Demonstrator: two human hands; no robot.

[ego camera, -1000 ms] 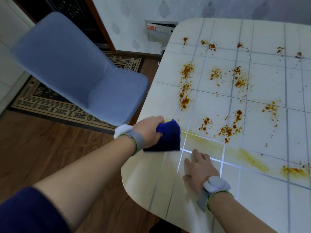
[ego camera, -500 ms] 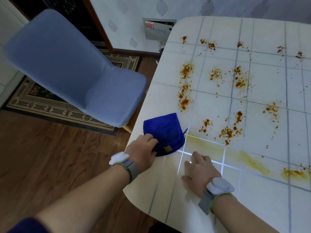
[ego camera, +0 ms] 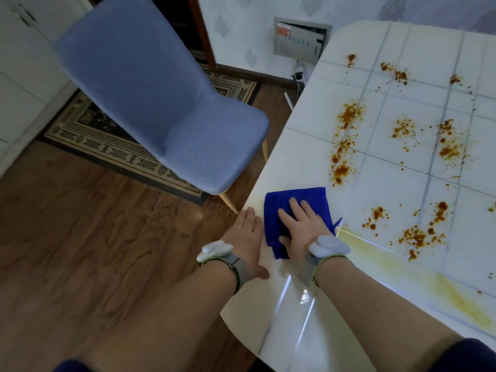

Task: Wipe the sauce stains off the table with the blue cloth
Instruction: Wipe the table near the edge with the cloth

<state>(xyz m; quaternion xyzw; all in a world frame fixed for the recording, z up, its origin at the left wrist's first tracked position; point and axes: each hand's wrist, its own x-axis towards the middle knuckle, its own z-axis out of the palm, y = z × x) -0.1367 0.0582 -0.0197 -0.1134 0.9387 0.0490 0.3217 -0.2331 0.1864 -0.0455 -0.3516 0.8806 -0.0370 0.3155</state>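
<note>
Head view: right hand [ego camera: 300, 232] now flat atop blue cloth [ego camera: 303, 195]; left hand [ego camera: 248, 237] off it, flat alongside.

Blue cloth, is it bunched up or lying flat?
Flat: the blue cloth lies spread on the table, pressed under the right hand, fingers straight.

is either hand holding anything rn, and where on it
Nothing is gripped. The right hand lies flat on the blue cloth, straight fingers pressing its middle onto the table; the left hand rests open on the table edge.
</note>
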